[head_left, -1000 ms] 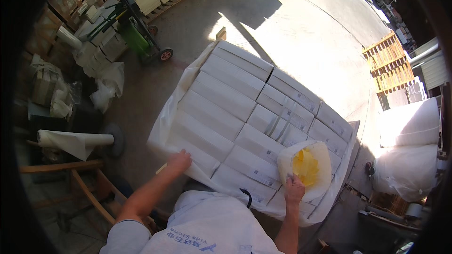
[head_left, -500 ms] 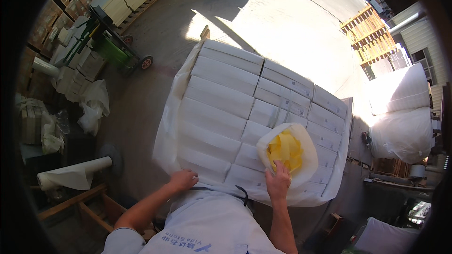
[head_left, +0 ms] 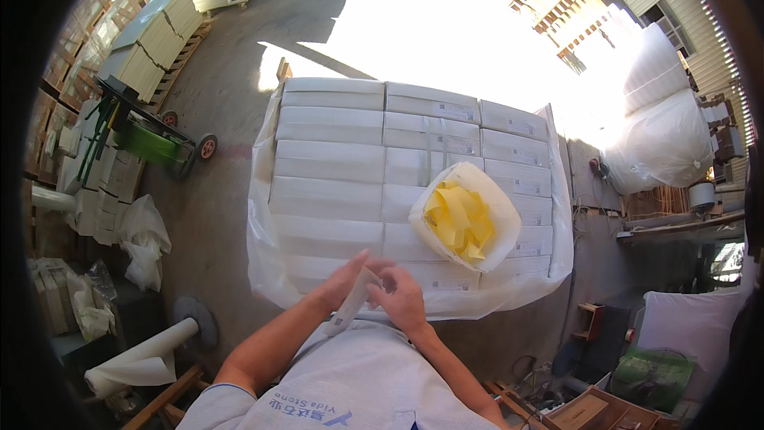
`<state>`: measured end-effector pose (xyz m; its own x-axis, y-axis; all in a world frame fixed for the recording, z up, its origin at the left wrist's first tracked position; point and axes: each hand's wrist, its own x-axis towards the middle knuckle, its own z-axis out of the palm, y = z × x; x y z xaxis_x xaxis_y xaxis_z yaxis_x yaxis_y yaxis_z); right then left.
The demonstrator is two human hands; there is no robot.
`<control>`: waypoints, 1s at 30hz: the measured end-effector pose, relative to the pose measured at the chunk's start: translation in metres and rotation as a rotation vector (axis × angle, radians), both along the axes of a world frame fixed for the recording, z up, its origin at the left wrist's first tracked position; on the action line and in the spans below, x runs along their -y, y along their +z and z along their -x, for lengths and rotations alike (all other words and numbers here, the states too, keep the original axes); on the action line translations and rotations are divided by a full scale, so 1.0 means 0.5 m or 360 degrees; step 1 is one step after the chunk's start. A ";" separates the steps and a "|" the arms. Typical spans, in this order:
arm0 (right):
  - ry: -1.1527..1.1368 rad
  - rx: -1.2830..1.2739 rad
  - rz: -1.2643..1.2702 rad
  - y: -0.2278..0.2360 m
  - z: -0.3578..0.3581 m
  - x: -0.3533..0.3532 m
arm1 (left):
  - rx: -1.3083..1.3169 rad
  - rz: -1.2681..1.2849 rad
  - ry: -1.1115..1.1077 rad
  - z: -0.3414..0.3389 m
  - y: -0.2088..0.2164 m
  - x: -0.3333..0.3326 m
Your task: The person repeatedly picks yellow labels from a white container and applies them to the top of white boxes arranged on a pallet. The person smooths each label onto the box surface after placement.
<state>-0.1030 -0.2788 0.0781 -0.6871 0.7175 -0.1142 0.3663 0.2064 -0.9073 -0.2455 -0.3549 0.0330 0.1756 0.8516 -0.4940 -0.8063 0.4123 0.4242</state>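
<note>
My hands are together in front of my chest, just over the near edge of a stack of white cartons (head_left: 328, 201). Between them hangs a narrow white label strip (head_left: 354, 302) with a small printed code near its lower end. My left hand (head_left: 342, 283) is closed around the strip's left side. The curled fingers of my right hand (head_left: 400, 299) pinch at its upper right part. An off-white plastic tub (head_left: 506, 219) sits tilted on top of the cartons, beyond my right hand. Loose, curled yellow strips (head_left: 460, 221) lie inside it.
White plastic film (head_left: 261, 255) wraps around the carton stack's sides. At the left stand a green wheeled cart (head_left: 147, 143) and a roll of white film (head_left: 147, 358). Large wrapped white rolls (head_left: 656, 139) are at the right, with wooden pallets (head_left: 561, 4) behind them.
My right hand has left the tub and come in toward my chest. My left hand has moved right to meet it, and the white label strip now shows between them. The view has shifted.
</note>
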 end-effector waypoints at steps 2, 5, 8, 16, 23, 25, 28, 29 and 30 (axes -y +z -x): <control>-0.0057 -0.0021 0.0212 -0.001 -0.021 0.011 | 0.0055 -0.0039 -0.0062 -0.024 -0.006 0.006; -0.0125 -0.0112 0.0581 -0.016 -0.055 0.026 | 0.0155 -0.0039 -0.0018 -0.059 -0.017 0.021; -0.0140 -0.0148 0.0620 -0.033 -0.100 0.052 | 0.0203 -0.0066 -0.0052 -0.085 -0.030 0.051; -0.0018 -0.0062 -0.0374 -0.075 -0.170 0.130 | -0.0054 0.0141 0.0003 -0.155 -0.034 0.155; -0.0304 -0.0115 -0.0102 -0.074 -0.189 0.147 | -0.0255 0.0276 -0.0092 -0.147 -0.026 0.181; -0.0380 -0.0143 0.0139 -0.072 -0.191 0.135 | -0.0430 0.0411 -0.0111 -0.130 -0.025 0.174; -0.0209 -0.0006 0.0152 -0.071 -0.177 0.121 | -0.0704 0.0395 -0.0247 -0.106 -0.019 0.158; -0.0149 -0.0057 0.0084 -0.072 -0.166 0.124 | -0.0743 0.0320 -0.0312 -0.098 -0.017 0.156; -0.0115 -0.0062 0.0078 -0.070 -0.154 0.128 | -0.0827 0.0176 -0.0414 -0.086 -0.014 0.154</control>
<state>-0.0259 -0.3427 0.0430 -0.6382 0.7598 -0.1246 0.3429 0.1357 -0.9295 -0.2024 -0.4321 0.0258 0.0831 0.7515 -0.6545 -0.3705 0.6329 0.6798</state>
